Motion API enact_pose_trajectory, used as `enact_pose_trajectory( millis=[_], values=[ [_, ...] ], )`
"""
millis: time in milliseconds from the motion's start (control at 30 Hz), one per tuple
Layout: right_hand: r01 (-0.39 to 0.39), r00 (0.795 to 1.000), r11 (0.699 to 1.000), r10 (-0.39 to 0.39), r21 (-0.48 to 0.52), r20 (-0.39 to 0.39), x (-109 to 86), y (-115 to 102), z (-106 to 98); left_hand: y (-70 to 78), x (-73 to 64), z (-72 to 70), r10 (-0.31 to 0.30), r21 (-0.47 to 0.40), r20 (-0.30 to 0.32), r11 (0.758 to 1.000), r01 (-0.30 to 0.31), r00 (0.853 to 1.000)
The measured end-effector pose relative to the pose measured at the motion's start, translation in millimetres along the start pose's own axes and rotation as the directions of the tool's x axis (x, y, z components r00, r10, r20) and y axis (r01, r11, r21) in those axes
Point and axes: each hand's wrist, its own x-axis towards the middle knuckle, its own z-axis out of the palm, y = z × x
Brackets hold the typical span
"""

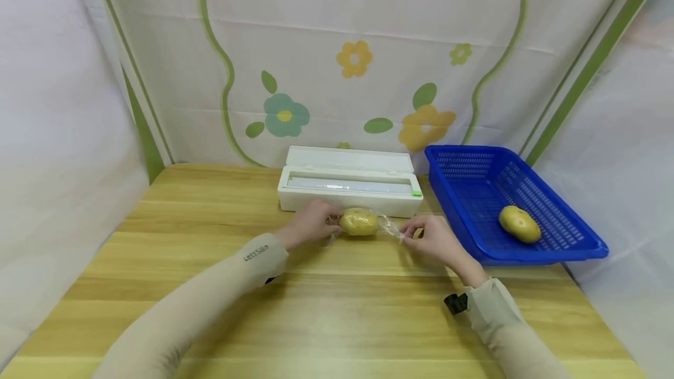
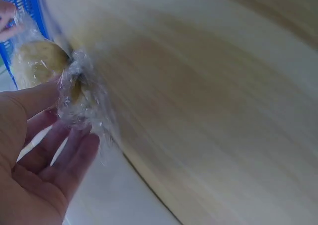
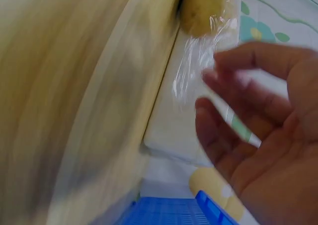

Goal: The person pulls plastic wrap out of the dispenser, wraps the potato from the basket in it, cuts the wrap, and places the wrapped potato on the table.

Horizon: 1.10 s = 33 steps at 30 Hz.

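A potato (image 1: 359,222) in clear plastic wrap (image 1: 389,227) is held between the two hands, close over the wooden table. At its left end my left hand (image 1: 310,226) pinches the gathered film; in the left wrist view the crumpled wrap (image 2: 82,98) bunches at the thumb and fingertips. My right hand (image 1: 434,240) pinches the stretched, narrowed film on the potato's other side. In the right wrist view, thin film spreads from the potato (image 3: 201,14) toward the fingertips of the right hand (image 3: 258,111).
Just behind the potato stands a white wrap box (image 1: 350,199), its lid raised and a film roll (image 1: 350,185) inside. A blue basket (image 1: 450,215) at the right holds another potato (image 1: 519,224). A flower-print curtain (image 1: 316,45) borders the back of the wooden table (image 1: 337,320).
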Motion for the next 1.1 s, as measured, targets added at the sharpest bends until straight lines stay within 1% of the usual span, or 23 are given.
enact_pose_trajectory(
  millis=[67,133,167,233,300,367,433,500,567,633,700,767,800,833,900,967,1033,1100],
  values=[
    [0.096,0.994,0.995,-0.094,-0.025,0.055,2.3,-0.3,1.0,-4.0,-2.6,-0.8,-0.014,-0.018,0.002,1.0,0.014,1.0],
    [0.169,0.98,0.984,-0.162,-0.054,0.115,4.0,-0.8,2.0,-6.6,-4.6,-2.1,-0.02,-0.03,0.008,0.999,0.02,1.0],
    [0.194,0.973,0.979,-0.184,-0.062,0.14,4.8,-0.9,2.4,-7.5,-5.3,-2.6,-0.021,-0.038,0.013,0.999,0.021,1.0],
    [0.206,0.963,0.977,-0.193,-0.05,0.191,4.9,-1.6,3.5,-9.0,-6.3,-3.0,-0.016,-0.031,0.026,0.999,0.017,1.0],
    [0.182,0.958,0.982,-0.168,-0.04,0.233,4.8,-2.4,5.1,-9.7,-6.8,-2.5,-0.009,-0.015,0.031,1.0,0.009,0.999],
    [0.135,0.963,0.991,-0.124,-0.027,0.238,5.0,-4.3,6.8,-10.7,-7.0,-1.5,-0.006,-0.003,0.032,1.0,0.006,0.999],
    [0.086,0.972,0.996,-0.077,-0.029,0.223,6.2,-6.6,9.1,-11.1,-7.3,-1.2,-0.019,0.0,0.035,1.0,0.019,0.999],
    [0.053,0.981,0.997,-0.041,-0.063,0.189,8.7,-7.9,11.6,-11.8,-7.5,-1.1,-0.03,-0.004,0.035,1.0,0.03,0.999],
    [0.032,0.986,0.995,-0.016,-0.094,0.168,11.2,-9.3,13.3,-11.9,-7.6,-0.9,-0.024,0.009,0.026,1.0,0.024,0.999],
    [0.007,0.988,0.995,0.009,-0.098,0.153,13.4,-11.1,13.9,-12.3,-7.2,0.5,-0.002,0.042,-0.003,0.999,0.002,1.0],
    [-0.024,0.991,0.999,0.03,-0.047,0.133,15.1,-13.7,13.4,-11.9,-6.5,2.6,0.019,0.088,-0.06,0.996,-0.013,0.998],
    [-0.032,0.992,0.997,0.023,0.072,0.123,18.1,-18.1,13.1,-9.9,-6.1,4.6,0.012,0.113,-0.121,0.994,0.001,0.993],
    [-0.027,0.993,0.991,0.011,0.135,0.118,20.2,-20.4,13.3,-8.3,-6.1,5.4,0.002,0.114,-0.15,0.993,0.015,0.989],
    [-0.014,0.994,0.982,-0.007,0.187,0.113,22.6,-21.9,14.1,-5.9,-6.4,5.8,-0.016,0.107,-0.173,0.994,0.036,0.985],
    [0.011,0.993,0.965,-0.042,0.261,0.111,27.5,-25.7,16.2,1.7,-7.3,5.0,-0.062,0.044,-0.198,0.996,0.073,0.978],
    [0.02,0.992,0.958,-0.055,0.287,0.114,31.6,-28.2,19.0,11.2,-9.2,3.9,-0.107,-0.027,-0.19,0.994,0.104,0.976],
    [0.003,0.993,0.96,-0.037,0.28,0.116,34.1,-29.2,21.9,20.3,-10.5,3.9,-0.127,-0.077,-0.169,0.99,0.115,0.977],
    [-0.032,0.991,0.957,-0.007,0.288,0.131,35.2,-30.1,24.4,27.5,-11.9,5.5,-0.128,-0.108,-0.136,0.988,0.114,0.982]
  ],
)
